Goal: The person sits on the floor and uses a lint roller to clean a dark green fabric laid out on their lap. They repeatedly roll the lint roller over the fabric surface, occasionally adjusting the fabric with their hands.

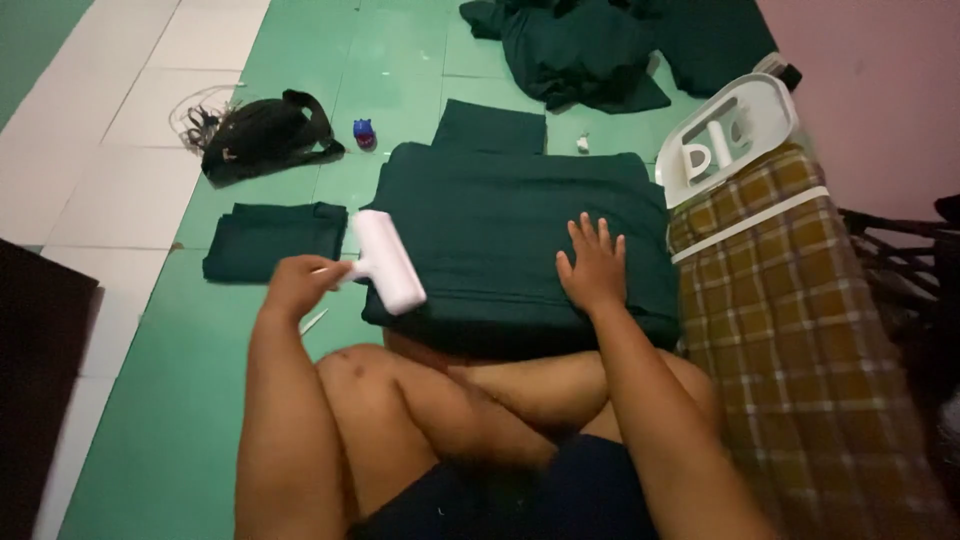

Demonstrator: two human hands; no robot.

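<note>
Seated cross-legged on the green floor (200,400), a person grips a white lint roller (388,262) in the left hand (297,285) over the edge of a folded dark green cloth stack (500,230), the right hand (593,268) pressed flat, fingers spread, on top.

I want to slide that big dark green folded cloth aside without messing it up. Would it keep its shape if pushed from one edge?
Probably not. The folded cloth looks soft and thick, so it would likely bunch rather than slide. The right hand lies flat on it, and the layers seem to give. Lifted by one edge, it would probably droop and unfold.
</note>
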